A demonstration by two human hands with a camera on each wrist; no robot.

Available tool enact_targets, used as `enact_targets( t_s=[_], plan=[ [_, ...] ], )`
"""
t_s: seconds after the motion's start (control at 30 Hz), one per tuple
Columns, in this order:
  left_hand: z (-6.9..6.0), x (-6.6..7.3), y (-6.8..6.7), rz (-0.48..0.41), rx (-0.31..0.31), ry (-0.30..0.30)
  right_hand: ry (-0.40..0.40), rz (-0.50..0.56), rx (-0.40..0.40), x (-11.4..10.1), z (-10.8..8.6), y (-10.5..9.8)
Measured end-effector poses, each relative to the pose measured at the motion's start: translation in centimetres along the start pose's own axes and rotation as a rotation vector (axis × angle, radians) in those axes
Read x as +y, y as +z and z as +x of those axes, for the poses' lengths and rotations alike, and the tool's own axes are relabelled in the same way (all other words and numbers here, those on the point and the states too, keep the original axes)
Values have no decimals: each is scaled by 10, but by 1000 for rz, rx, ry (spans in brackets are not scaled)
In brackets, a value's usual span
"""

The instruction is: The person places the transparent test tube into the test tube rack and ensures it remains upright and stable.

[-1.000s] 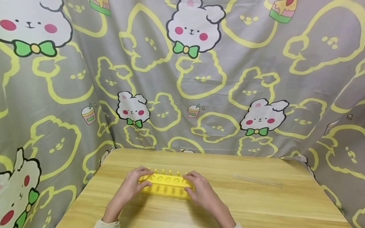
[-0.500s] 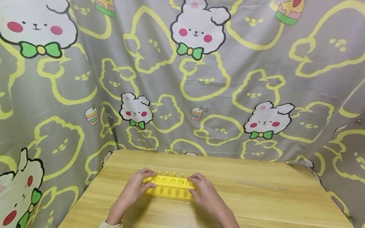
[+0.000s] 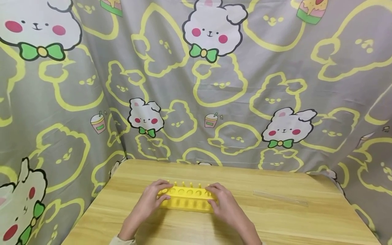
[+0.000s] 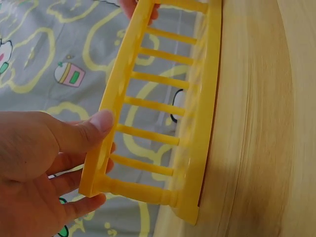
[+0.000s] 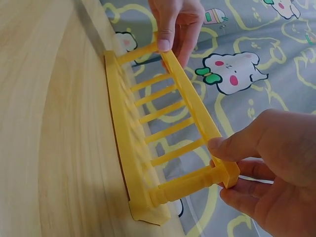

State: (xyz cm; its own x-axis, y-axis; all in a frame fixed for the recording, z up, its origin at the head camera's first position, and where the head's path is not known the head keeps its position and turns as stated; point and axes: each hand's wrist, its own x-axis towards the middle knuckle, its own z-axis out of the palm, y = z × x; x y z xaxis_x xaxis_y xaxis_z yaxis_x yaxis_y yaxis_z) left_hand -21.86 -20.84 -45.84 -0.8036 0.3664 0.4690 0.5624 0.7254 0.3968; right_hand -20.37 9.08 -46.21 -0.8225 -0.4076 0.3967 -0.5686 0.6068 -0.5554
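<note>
Rack: The yellow rack (image 3: 185,196) stands upright before you on the table (image 3: 275,224), between your hands; its base appears to rest on the wood.
Left hand: Your left hand (image 3: 151,197) pinches the left end of the top plate, thumb on the near edge, fingers beyond it.
Right hand: Your right hand (image 3: 225,200) pinches the right end the same way.
Rack's feel: It looks like moulded plastic, so expect it light and stiff, perhaps a little slippery on its smooth faces.
Rack's grip: The ends of the top plate, by the thick end posts (image 4: 138,191), should bear your hold best; the thin pegs (image 4: 153,106) are likely the weakest part, so keep pressure off them.
Rack's hidden parts: Your fingers cover the outermost holes, and you cannot see the underside; whether the pegs join the plate or just pass behind it is hard to make out.
Rod: The clear rod (image 3: 280,198) lies well apart on your right, faint against the grain; whether it is hollow you cannot tell.
Sleeves: Cut off at the lower edge of the head view.
</note>
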Motion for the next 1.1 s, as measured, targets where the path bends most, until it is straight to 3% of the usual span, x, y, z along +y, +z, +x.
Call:
enact_targets(
  t_s=[0.2,0.6,0.87,1.1],
  plan=[
    [2,4,5,-15,-5,12,0,-13,15,5,0,-5],
    [10,11,13,-53,-17,-11,90,13,34,15,-3,-14],
    [22,14,19,-86,-48,-8,103,-5,79,21,-2,-20],
    [27,15,21,-82,-65,-22,116,4,62,25,-4,-21]
  ],
)
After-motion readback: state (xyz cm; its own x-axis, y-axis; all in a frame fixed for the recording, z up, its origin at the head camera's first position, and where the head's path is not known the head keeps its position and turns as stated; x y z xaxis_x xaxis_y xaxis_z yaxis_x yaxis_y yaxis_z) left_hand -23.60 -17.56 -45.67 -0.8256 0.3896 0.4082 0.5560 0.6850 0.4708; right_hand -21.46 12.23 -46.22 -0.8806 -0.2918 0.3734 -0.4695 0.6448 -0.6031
